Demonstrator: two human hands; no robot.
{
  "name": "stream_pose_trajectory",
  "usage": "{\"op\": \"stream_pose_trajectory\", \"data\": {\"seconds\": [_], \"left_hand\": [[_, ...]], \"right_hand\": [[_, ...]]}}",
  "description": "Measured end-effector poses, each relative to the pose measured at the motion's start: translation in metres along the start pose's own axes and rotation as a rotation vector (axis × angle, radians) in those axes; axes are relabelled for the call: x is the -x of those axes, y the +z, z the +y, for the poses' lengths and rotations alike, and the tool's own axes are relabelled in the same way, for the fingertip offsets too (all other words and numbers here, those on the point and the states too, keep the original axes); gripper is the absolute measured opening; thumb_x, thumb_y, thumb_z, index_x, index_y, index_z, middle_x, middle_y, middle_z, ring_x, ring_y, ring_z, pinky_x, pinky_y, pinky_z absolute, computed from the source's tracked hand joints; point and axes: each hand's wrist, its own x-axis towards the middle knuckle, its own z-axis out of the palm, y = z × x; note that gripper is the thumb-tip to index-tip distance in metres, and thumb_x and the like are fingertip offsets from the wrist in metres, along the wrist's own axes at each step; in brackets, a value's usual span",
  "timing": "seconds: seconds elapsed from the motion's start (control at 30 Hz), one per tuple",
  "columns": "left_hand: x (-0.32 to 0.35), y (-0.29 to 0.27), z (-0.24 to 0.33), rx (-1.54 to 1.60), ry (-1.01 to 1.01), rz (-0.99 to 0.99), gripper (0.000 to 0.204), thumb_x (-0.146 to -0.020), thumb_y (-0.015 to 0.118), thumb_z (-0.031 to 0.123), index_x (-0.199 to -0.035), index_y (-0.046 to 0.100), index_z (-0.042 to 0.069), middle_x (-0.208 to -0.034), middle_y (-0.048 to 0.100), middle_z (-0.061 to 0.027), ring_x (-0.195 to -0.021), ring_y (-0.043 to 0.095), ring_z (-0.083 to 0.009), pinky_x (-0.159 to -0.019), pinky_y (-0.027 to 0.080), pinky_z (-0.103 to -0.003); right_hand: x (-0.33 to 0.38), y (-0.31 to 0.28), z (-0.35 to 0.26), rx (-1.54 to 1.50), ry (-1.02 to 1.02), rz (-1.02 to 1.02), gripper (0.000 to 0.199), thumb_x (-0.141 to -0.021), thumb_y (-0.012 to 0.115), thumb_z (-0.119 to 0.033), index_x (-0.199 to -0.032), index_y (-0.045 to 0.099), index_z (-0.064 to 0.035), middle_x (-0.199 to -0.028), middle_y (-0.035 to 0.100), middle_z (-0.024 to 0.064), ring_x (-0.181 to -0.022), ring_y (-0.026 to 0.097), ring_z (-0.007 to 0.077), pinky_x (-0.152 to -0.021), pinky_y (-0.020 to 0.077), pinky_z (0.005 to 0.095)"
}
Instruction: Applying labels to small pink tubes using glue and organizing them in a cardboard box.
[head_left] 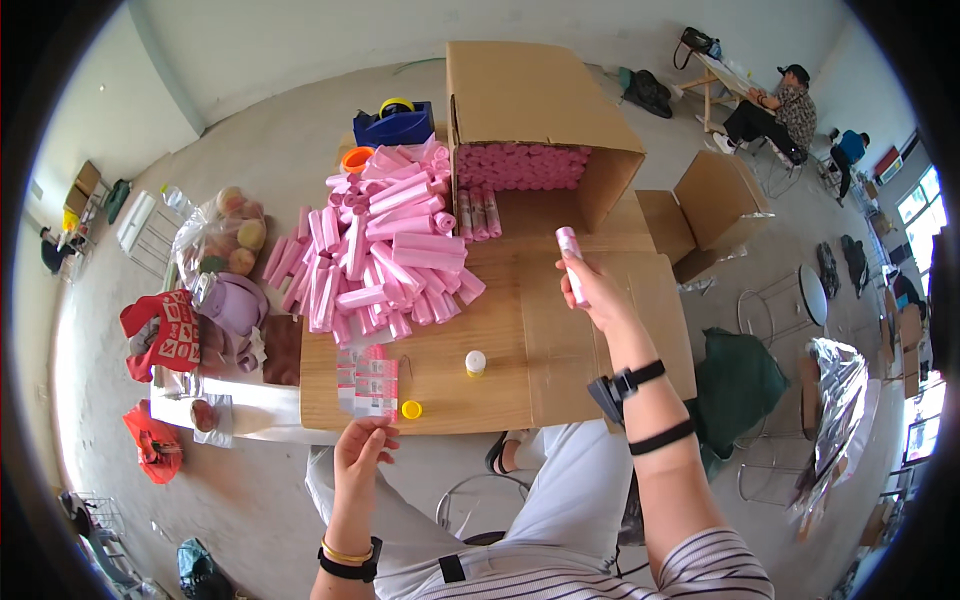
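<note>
Seen from the head camera, the person sits at a low wooden table [430, 385] partly covered by flattened cardboard [600, 330], both forearms coming up from the lower edge.

Up above the cardboard, the right hand [598, 292] is closed around a pink roll [571, 262], gripping its lower end so the roll stands nearly upright, tilted a little to the left, clear of the table. A black strap with a small device sits on that wrist.

Lower down, the left hand [360, 447] hovers at the near edge of the table, fingers curled together with the fingertips close to a stack of labels [368, 383]; whether it pinches anything is too small to tell. The labels are pink and white and lie flat near the table's front edge, just above that hand.

Just right of the labels lies a yellow cap [411, 409], and farther right stands a small bottle [476, 362] with a white top, apart from both hands.

Behind these a loose pile of rolls [385, 250] spreads across the far left part of the table. A big box [530, 110] lies on its side at the far edge, its opening toward the person, with more pink rolls stacked inside. A blue tape holder [395, 125] sits just left of the box.

On the floor to the left are bags of fruit [225, 240] and a red bag [160, 330]. Another person [775, 110] sits at a desk in the far right corner.
</note>
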Motion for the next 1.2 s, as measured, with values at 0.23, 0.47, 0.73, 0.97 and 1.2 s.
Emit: {"op": "stream_pose_trajectory", "data": {"seconds": [0.23,0.47,0.73,0.97,1.2], "left_hand": [[-0.014,-0.031,-0.023,0.035,-0.08,0.061,0.018,-0.096,0.057,0.017,-0.108,0.06,0.004,-0.098,0.066,-0.0044,-0.082,0.061,-0.0107,-0.067,0.047,-0.024],[-0.028,-0.048,-0.026,0.03,-0.116,0.126,0.022,-0.096,0.058,0.02,-0.11,0.059,0.003,-0.099,0.066,-0.004,-0.085,0.06,-0.0107,-0.07,0.047,-0.024],[-0.048,-0.062,-0.039,0.011,-0.109,0.107,0.022,-0.096,0.057,0.018,-0.113,0.06,0.005,-0.1,0.067,-0.0039,-0.087,0.06,-0.0099,-0.071,0.048,-0.024],[-0.048,-0.064,-0.05,-0.187,0.026,0.165,0.022,-0.093,0.062,0.016,-0.111,0.059,0.004,-0.098,0.065,-0.0033,-0.086,0.06,-0.0122,-0.071,0.048,-0.027],[-0.071,-0.077,-0.066,-0.995,0.379,0.522,0.047,-0.076,0.077,0.022,-0.113,0.056,0.003,-0.103,0.055,-0.0128,-0.094,0.055,-0.0274,-0.084,0.046,-0.038]], "right_hand": [[-0.146,0.036,0.032,0.045,-0.023,0.191,0.031,-0.089,0.061,-0.035,-0.099,0.057,-0.0051,-0.079,0.061,0.0079,-0.062,0.059,0.0132,-0.054,0.0485,0.027],[-0.226,0.049,0.054,0.731,-0.319,0.297,0.05,-0.088,0.066,-0.029,-0.132,0.055,-0.0078,-0.123,0.063,0.0121,-0.113,0.058,0.0245,-0.095,0.0448,0.0363],[-0.227,0.033,0.054,0.867,-0.51,0.117,0.051,-0.083,0.063,-0.011,-0.133,0.052,-0.0089,-0.128,0.056,0.0232,-0.121,0.053,0.0374,-0.099,0.0433,0.0414],[-0.145,0.023,0.026,0.653,-0.5,0.167,0.038,-0.091,0.059,-0.013,-0.127,0.056,-0.003,-0.123,0.061,0.016,-0.114,0.058,0.0266,-0.097,0.0435,0.0342],[0.04,0.023,0.028,0.272,-0.28,0.038,0.02,-0.096,0.053,-0.014,-0.113,0.061,-0.005,-0.095,0.062,0.0009,-0.086,0.058,0.0088,-0.081,0.0474,0.024]]}}
